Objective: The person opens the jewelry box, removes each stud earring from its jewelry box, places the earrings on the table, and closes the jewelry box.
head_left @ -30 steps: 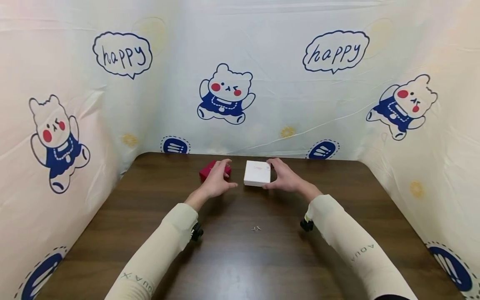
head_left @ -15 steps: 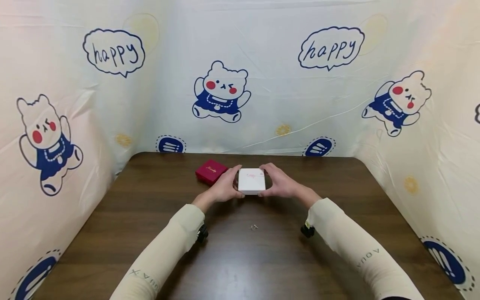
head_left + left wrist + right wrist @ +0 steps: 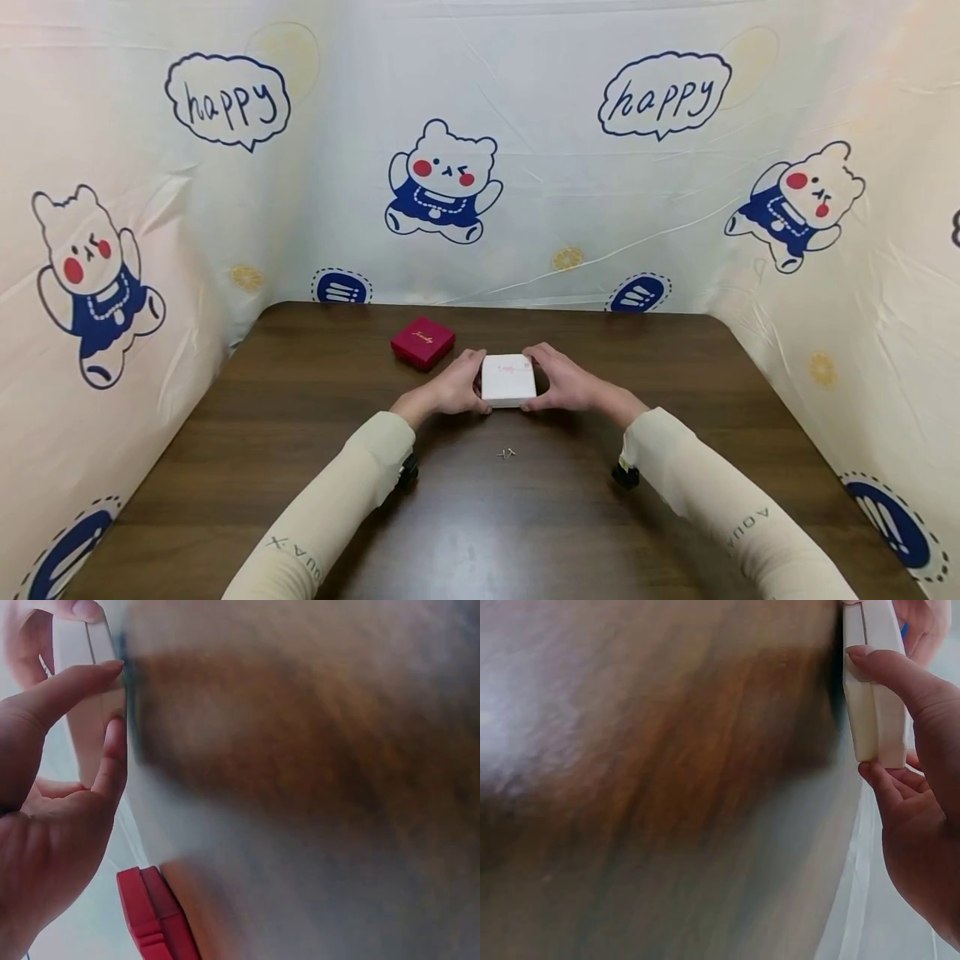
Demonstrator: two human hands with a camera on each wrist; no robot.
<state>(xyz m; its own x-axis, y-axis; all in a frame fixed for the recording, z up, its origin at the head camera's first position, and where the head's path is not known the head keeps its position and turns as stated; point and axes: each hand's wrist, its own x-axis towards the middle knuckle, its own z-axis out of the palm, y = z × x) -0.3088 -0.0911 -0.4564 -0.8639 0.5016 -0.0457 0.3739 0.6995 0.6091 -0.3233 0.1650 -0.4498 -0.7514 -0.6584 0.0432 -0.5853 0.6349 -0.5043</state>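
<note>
Between my two hands is a square white box with faint red lettering on its lid. My left hand grips its left side, with thumb and fingers at the corners, and my right hand grips the right side likewise. In both wrist views a seam runs round the box, the lid and base being together. In the right wrist view the thumb of my right hand lies on the near side. A pair of tiny metallic pieces, too small to make out, lies on the table nearer me.
A dark red box with gold lettering stands behind my left hand, to the left of the white box. The brown wooden table ends at a printed fabric curtain at the back and sides.
My left hand has come away from beside the red box and taken hold of the white box. Both hands have since brought the white box nearer to me.
</note>
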